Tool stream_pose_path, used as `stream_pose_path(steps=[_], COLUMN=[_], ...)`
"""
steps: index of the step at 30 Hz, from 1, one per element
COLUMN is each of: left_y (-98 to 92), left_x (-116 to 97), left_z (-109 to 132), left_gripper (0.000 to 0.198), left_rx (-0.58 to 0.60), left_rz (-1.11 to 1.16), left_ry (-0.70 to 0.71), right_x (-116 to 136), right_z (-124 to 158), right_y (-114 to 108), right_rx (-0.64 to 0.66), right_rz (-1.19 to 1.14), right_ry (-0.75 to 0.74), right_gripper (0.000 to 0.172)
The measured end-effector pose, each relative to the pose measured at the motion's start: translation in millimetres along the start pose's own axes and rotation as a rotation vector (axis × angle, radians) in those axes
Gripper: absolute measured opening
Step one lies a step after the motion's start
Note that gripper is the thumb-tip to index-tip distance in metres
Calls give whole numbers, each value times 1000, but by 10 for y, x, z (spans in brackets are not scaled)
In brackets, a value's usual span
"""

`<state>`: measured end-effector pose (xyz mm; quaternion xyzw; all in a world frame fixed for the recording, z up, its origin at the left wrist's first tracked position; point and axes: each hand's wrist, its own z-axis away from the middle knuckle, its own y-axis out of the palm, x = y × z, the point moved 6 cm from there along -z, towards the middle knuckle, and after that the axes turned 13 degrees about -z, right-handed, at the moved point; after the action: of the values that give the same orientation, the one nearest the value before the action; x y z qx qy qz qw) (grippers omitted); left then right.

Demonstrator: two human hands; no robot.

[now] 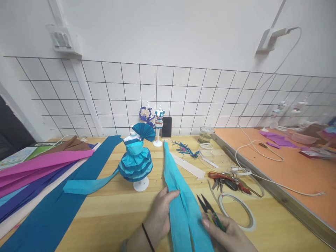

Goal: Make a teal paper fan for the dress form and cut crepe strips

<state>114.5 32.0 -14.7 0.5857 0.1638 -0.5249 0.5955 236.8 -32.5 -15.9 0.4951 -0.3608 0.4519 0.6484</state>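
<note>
A long strip of light blue crepe paper point(174, 175) lies up the middle of the table, split lengthwise toward me. My left hand point(161, 213) grips its left side, thumb on top. In my right hand point(228, 231) are small thread snips point(208, 208), blades apart and pointing up and left; its fingers also touch the right half of the paper. Left of the strip stands a mini dress form point(135, 154) in a ruffled blue paper dress, topped by a pleated dark teal fan point(144, 131). A light blue tail of paper point(89, 185) trails from the dress.
Coloured crepe paper sheets point(44, 164) cover the left side. Two more dress forms point(159, 122) and a phone point(166, 126) stand by the tiled wall. To the right lie keys point(228, 183), a tape roll point(250, 220), thread scraps point(185, 149), a glass jar point(206, 134) and a white cable point(283, 189).
</note>
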Motion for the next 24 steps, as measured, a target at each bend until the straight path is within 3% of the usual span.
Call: stream_pose_path(steps=[4, 7, 11, 14, 18, 24], left_y=[72, 141, 159, 159, 96, -108], left_x=[24, 21, 14, 20, -6, -93], left_z=[34, 68, 89, 84, 18, -45], left_gripper=[22, 26, 19, 17, 27, 33], left_rx=[53, 119, 149, 165, 77, -163], left_rz=[-41, -38, -26, -46, -105, -260], left_ry=[-37, -52, -63, -60, 49, 322], right_x=[161, 264, 364, 410, 511, 806], right_z=[-261, -599, -1105, -1419, -1686, -1820], right_y=[-80, -51, -28, -1, 111, 293], right_rx=[-63, -9, 4, -4, 11, 59], right_rz=[-77, -223, -245, -218, -174, -98], right_ry=[70, 139, 175, 210, 193, 36], right_gripper=[40, 32, 20, 21, 29, 28])
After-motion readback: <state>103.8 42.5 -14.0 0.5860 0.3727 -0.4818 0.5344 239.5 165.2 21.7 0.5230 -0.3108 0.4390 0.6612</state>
